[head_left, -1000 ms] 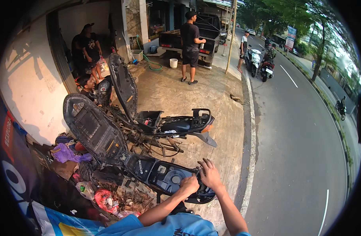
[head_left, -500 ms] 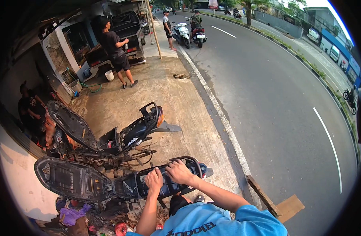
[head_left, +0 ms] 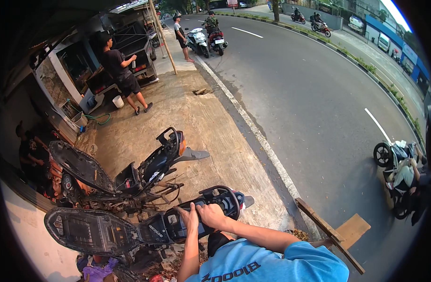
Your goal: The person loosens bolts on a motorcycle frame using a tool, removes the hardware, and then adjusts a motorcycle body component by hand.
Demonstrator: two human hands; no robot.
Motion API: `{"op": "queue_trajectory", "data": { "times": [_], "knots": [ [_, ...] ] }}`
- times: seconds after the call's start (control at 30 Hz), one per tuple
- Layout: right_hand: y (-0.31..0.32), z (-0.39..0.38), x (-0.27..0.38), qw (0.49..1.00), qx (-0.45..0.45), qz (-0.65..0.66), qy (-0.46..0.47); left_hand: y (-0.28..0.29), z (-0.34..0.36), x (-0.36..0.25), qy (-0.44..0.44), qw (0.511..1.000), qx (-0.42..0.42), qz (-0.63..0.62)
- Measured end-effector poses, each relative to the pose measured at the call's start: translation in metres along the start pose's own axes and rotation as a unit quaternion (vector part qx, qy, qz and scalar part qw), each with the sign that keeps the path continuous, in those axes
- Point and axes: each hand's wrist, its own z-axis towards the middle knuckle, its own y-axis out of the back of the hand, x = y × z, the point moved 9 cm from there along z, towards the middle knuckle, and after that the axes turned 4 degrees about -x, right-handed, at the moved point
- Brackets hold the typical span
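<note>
Both hands are on the tail of a dark motorcycle (head_left: 152, 229) whose long seat (head_left: 93, 230) is tipped up, underside showing. My left hand (head_left: 190, 219) lies over the opening under the seat, thumb and fingers apart. Close against it, my right hand (head_left: 211, 216) is curled over the bodywork just ahead of the black grab rail (head_left: 235, 204). Whatever the right fingers close on is hidden beneath them.
A second stripped motorcycle (head_left: 149, 169) stands alongside, its seat (head_left: 79, 162) raised too. Plastic litter and a purple cloth (head_left: 100, 270) lie near the wall. Wooden boards (head_left: 318, 221) stand at the roadside. A rider on a motorcycle (head_left: 398, 176) passes at right; several people are farther off.
My right hand has drawn back from the grab rail to beside my left hand. The left hand has opened from a closed shape. A motorcycle rider has come into view at the right.
</note>
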Motion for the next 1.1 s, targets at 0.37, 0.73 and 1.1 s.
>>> {"op": "queue_trajectory", "data": {
  "times": [0.37, 0.73, 1.1],
  "knots": [
    [0.008, -0.018, 0.012, 0.996, 0.027, 0.086, -0.002, 0.001, -0.029, 0.01, 0.115, 0.967, -0.01, -0.228],
    [0.012, -0.031, -0.01, 0.986, 0.041, 0.12, -0.105, -0.036, -0.03, 0.036, 0.183, 0.906, 0.022, -0.381],
    [0.012, -0.041, -0.023, 0.967, 0.111, 0.157, -0.165, -0.03, -0.05, -0.006, 0.084, 0.923, -0.021, -0.374]
  ]
}}
